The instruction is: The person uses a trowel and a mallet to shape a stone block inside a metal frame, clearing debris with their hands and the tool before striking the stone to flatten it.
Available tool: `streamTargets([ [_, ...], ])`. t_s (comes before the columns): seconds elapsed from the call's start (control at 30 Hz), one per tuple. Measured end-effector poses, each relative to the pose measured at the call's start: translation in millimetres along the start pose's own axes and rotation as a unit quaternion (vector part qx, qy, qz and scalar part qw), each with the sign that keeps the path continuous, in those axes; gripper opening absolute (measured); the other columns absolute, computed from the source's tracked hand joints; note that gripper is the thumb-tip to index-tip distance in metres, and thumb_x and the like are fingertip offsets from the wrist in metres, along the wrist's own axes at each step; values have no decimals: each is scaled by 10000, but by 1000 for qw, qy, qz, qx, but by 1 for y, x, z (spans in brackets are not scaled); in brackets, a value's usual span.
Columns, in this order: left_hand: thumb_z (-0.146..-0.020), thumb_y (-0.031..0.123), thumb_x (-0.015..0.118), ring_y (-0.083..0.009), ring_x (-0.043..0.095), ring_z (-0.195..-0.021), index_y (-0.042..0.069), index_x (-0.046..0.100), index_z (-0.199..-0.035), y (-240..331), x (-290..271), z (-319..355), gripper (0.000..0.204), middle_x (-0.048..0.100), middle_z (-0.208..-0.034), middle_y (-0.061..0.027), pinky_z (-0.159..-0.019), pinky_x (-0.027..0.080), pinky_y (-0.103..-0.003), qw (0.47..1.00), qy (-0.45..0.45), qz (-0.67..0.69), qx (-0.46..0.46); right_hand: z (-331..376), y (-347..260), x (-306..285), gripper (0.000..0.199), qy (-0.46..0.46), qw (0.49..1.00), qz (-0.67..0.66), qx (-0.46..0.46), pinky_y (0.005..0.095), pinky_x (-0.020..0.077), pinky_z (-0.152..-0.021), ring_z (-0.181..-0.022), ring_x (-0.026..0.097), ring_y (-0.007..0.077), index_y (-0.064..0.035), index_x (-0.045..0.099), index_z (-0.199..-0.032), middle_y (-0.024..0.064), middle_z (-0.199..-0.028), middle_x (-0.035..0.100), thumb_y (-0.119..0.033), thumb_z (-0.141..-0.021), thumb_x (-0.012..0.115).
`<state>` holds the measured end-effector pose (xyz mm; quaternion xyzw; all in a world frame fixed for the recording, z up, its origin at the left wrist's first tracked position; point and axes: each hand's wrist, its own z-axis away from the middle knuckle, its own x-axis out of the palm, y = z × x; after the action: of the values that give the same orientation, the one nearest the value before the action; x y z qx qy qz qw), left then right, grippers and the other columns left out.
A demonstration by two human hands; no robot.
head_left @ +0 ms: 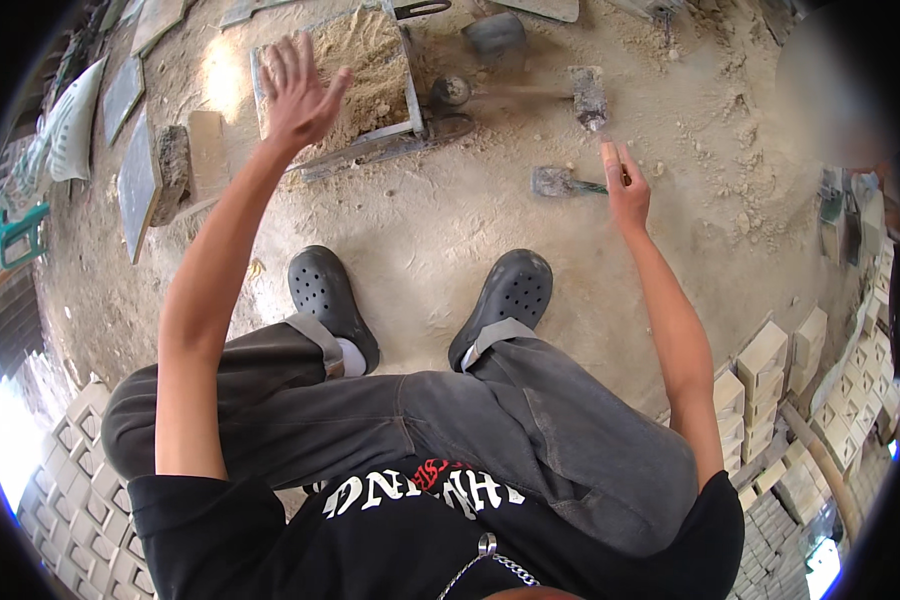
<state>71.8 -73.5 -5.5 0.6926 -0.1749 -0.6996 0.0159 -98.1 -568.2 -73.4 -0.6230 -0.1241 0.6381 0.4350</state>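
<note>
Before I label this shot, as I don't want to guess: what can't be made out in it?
All in the head view:
- Where the green handle ends: the right hand covers it.
- Whether the left hand touches the sand: its own back hides the underside.
- What the grey shape at upper right is: too blurred.
- The pale board's far end: cut off by the top edge.

Pale blocks [762, 362] stand right — green stool [22, 236] (plastic) left.

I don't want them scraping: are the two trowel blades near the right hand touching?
Apart: the head view shows sandy floor between the upper blade and the lower blade.
</note>
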Motion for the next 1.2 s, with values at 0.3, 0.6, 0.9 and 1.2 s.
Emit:
streamTargets([
  [0.3,-912,795,176,-315,-88,-1527,145,-5,-1597,84,34,-14,962,-76,-1648,-182,-1219,-74,-504,990,31,-95,104,-32,28,-18,490,41,984,174,-15,418,506,-943,-1153,620,349,-146,535,-1422,157,-1307,628,-382,-998,468],
  [0.6,-908,795,243,-322,-53,-1534,115,26,-1597,88,29,-14,992,-13,-1651,-196,-1236,-34,-482,990,22,-110,89,-37,5,-10,480,82,959,263,70,494,519,-882,-1130,619,363,-161,411,-1479,150,-1296,590,-351,-1043,349],
  [0.9,-873,811,352,-326,-37,-1531,-59,19,-1551,60,4,28,1152,18,-1641,-229,-1241,-10,-421,993,-1,-71,91,-46,17,-15,527,76,969,215,94,475,474,-977,-1206,575,386,-108,406,-1483,202,-1357,570,-372,-1029,368],
  [1.2,-856,727,545,-390,193,-1498,-121,246,-1493,80,5,71,1102,261,-1573,-274,-1229,155,-454,991,14,-75,110,-39,25,-9,569,-8,980,197,-41,456,470,-983,-1211,573,378,-69,434,-1464,211,-1356,570,-404,-1006,466],
])
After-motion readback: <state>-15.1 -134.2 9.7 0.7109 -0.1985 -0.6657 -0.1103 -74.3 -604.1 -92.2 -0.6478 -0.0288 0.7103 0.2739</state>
